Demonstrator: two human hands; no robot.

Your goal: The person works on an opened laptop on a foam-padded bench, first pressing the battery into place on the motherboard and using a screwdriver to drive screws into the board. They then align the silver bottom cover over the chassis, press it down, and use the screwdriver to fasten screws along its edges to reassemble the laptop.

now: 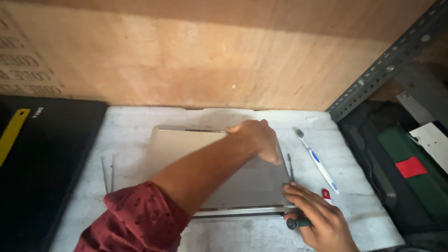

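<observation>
- Head view looks down on a silver laptop [219, 172] lying shut and flat on a pale, scuffed surface [130, 126], its long edges running left to right, a plywood wall behind it.
- Left hand [256, 140] reaches across the laptop to its far right corner, fingers curled down onto the casing near that edge; whether it grips or only presses I cannot tell. A dark red patterned sleeve [135, 219] covers the upper arm.
- Right hand [317, 219] rests at the near right corner, fingertips touching the casing's edge, while the palm is closed around a dark green tool handle [298, 223].
- A thin metal tool [290, 168] lies just beside the laptop's right edge; a white and blue toothbrush [317, 161] lies a little further right, and a small red item [326, 193] sits near the right hand.
- Two slim metal rods [108, 172] lie left of the laptop; a black case [42, 168] sits at the far left.
- Judged from its look, the laptop is stiff, fairly heavy and smooth, so likely slippery; the thin shell may dent or scratch, so taking it at the corners and side edges seems safest.
- A slotted metal upright [387, 65] and a dark box holding a green case [401, 154] stand to the right.
</observation>
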